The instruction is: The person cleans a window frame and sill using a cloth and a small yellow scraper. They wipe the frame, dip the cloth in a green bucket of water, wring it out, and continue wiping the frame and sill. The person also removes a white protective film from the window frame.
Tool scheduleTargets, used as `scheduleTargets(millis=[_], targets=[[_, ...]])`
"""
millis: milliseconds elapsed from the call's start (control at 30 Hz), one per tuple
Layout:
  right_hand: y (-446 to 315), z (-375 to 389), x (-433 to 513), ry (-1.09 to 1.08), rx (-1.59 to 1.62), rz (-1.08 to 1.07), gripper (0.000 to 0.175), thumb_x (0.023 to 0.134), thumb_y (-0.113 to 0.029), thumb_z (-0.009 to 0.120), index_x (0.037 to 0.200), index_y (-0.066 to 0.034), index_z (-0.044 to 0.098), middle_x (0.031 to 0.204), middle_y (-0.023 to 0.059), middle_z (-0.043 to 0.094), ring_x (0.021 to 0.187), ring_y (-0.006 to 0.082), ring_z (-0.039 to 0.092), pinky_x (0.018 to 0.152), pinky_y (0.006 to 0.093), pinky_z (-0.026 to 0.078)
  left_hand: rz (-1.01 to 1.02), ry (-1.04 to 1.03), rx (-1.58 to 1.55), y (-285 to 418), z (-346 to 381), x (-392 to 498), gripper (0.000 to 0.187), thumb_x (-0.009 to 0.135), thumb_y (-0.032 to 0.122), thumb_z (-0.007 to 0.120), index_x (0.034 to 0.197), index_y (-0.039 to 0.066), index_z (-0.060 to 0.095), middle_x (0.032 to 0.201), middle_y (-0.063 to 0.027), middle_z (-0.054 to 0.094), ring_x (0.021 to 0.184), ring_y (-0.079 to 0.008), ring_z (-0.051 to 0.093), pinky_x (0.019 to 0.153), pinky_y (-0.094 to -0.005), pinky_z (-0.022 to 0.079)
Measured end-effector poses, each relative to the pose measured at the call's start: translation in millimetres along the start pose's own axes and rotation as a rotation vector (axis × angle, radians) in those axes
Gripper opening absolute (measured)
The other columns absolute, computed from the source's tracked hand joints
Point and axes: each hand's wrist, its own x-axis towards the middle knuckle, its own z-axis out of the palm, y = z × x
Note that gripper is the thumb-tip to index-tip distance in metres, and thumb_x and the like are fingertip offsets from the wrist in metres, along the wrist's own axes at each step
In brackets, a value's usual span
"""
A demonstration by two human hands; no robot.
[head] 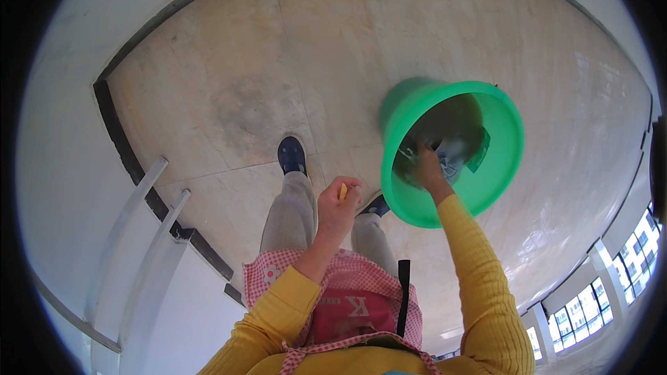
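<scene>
My left hand (337, 203) is held in front of my apron, its fingers curled round a small yellow object (343, 192) that is too small to name. My right hand (430, 167) reaches deep into a large green plastic bucket (503, 166). Beside that hand, inside the bucket, lies crumpled pale grey material (451, 159), either cloth or plastic film. A dark green scrap (480, 152) rests against the inner wall. My right fingertips are blurred and partly hidden, so their grip is unclear.
The bucket stands on a tiled floor (344, 62), close to my right shoe (376, 207). My left shoe (292, 155) is further left. Two pale metal bars (151, 174) stick out from the white wall (68, 130) at left. Windows (578, 315) line the lower right.
</scene>
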Motion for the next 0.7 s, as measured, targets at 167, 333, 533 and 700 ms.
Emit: scheduleTargets(millis=[167, 333, 533, 700], targets=[[72.6, -47.7, -0.5, 0.618, 0.411, 0.6, 0.039, 0.078, -0.003, 0.069, 0.117, -0.0052, 0.064, 0.106, 0.0204, 0.069, 0.101, 0.0366, 0.066, 0.092, 0.0387, 0.051, -0.021, -0.006, -0.007, -0.1, 1.9, 0.1, 0.008, 0.09, 0.008, 0.06, 0.095, 0.004, 0.065, 0.074, 0.0006, 0.06, 0.067, -0.0075, 0.058, 0.061, -0.0216, 0.046], [24.4, -14.3, -24.0, 0.159, 0.454, 0.111, 0.032, 0.083, 0.001, 0.066, 0.115, 0.0002, 0.064, 0.102, 0.0189, 0.07, 0.09, 0.0315, 0.068, 0.086, 0.0359, 0.052, -0.006, -0.013, -0.018, 1.4, 6.1, 0.6, 0.008, 0.091, 0.008, 0.06, 0.095, 0.003, 0.065, 0.075, 0.0007, 0.059, 0.067, -0.0076, 0.058, 0.062, -0.0218, 0.046], [95.5, 6.2, -5.9, 0.774, 0.521, 0.465, 0.049, 0.084, -0.01, 0.071, 0.126, 0.0101, 0.055, 0.119, 0.0259, 0.064, 0.106, 0.0347, 0.065, 0.099, 0.0337, 0.047, -0.034, -0.053, -0.051, 1.0, 9.2, 1.1, 0.008, 0.092, 0.006, 0.061, 0.096, 0.002, 0.065, 0.077, 0.0005, 0.058, 0.07, -0.0086, 0.058, 0.066, -0.0228, 0.048], [24.6, -5.2, -23.2, -0.209, 0.431, 0.215, 0.053, 0.082, -0.016, 0.075, 0.13, 0.0007, 0.059, 0.115, 0.0239, 0.068, 0.106, 0.0309, 0.067, 0.098, 0.0357, 0.047, -0.047, -0.023, -0.043, 6.4, 4.4, 3.0, 0.008, 0.091, 0.006, 0.061, 0.096, 0.002, 0.065, 0.078, 0.0004, 0.059, 0.07, -0.0087, 0.058, 0.066, -0.0229, 0.047]])
